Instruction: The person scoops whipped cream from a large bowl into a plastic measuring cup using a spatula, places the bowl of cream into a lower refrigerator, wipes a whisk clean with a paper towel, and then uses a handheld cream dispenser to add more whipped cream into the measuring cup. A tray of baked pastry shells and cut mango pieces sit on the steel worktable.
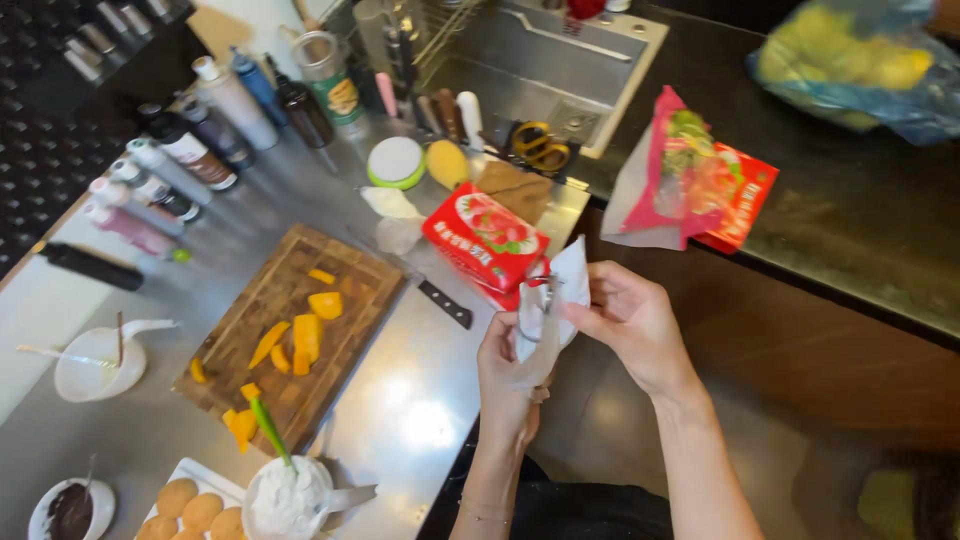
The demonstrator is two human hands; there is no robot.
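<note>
Pinched a thin white plastic bag (553,300) between both hands over the counter's edge: left hand (505,375) clamped low, right hand (632,322) gripping the upper rim. Seemingly mid-opening; called next for spreading the limp film apart. Nearby lay a glossy red packet (484,240), a grainy wooden cutting board (290,335) with orange chunks (310,330).

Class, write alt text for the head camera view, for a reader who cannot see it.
Two bare hands, the left hand and the right hand, hold a white plastic bag above a steel counter. Nearby lie a cutting board with orange fruit pieces, a knife and a red packet.
</note>
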